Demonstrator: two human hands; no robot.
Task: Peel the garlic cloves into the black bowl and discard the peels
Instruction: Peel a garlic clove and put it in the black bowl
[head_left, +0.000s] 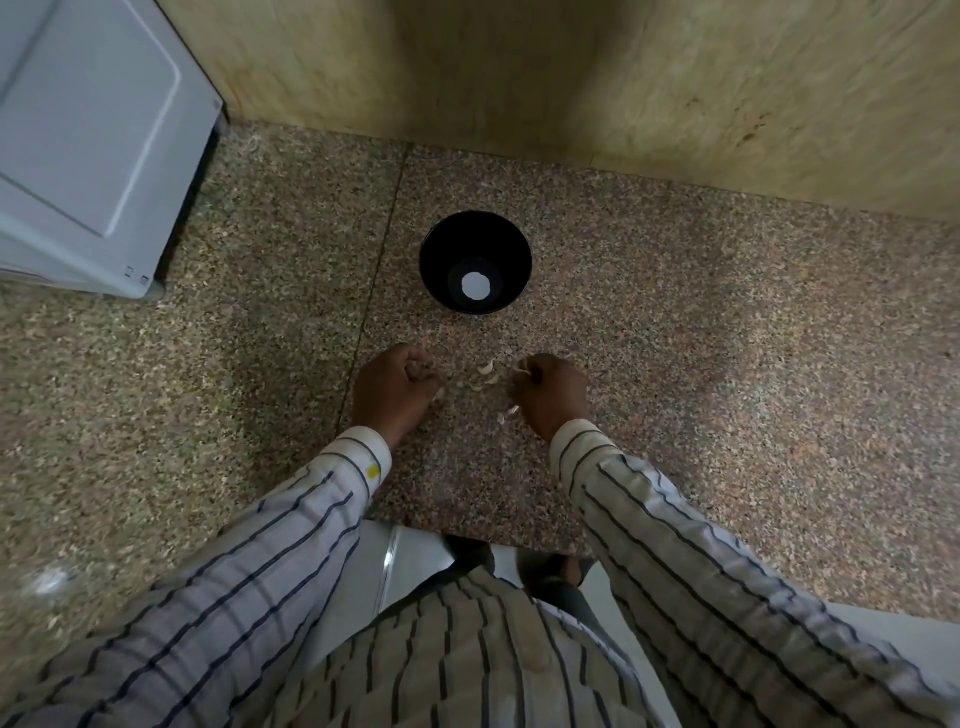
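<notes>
head view: granite counter with a seam running down left of centre, beige stone backsplash behind. white appliance at far left, cut off by the frame edge; two small marks near its lower corner, too small to read. black bowl upright on the counter beyond the hands, well apart from them; one bright white spot at its bottom, cannot tell if it's a clove or glare. garlic cloves and bits of peel lie loose on the counter between the hands. left hand curled into a fist, contents hidden. right hand fingers pinched together on a pale scrap, clove or peel unclear. more peel just beside the right wrist. striped sleeves block the near counter edge. yellow dot on the left cuff, no text.
</notes>
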